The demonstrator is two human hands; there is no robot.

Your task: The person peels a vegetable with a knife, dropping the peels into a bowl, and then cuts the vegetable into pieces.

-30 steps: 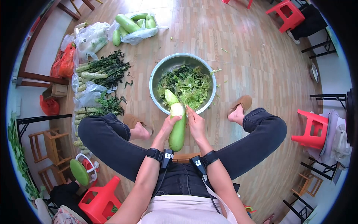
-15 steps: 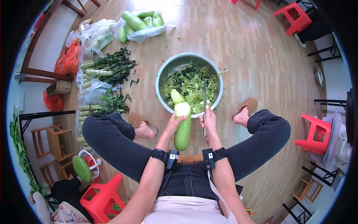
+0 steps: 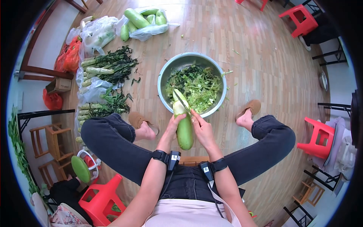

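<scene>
My left hand point(image 3: 174, 126) is wrapped round a long green gourd point(image 3: 185, 134), held tilted over my lap with its pale, cut upper end over the near rim of a metal bowl point(image 3: 161, 81). In my right hand point(image 3: 201, 128) is a knife point(image 3: 182, 100), its blade lying across the gourd's cut end. Chopped green vegetable pieces point(image 3: 200, 89) lie in the bowl, on the floor between my feet.
Leafy stalks point(image 3: 104, 70) lie in a row on the left. Beyond them are white and red plastic bags point(image 3: 100, 34). An open bag of gourds point(image 3: 145, 23) is at the top. Red stools point(image 3: 319, 137) stand right and lower left point(image 3: 100, 200).
My right hand has moved left and turned, bringing the knife from upright beside the gourd onto its cut end. The gourd has shifted slightly.
</scene>
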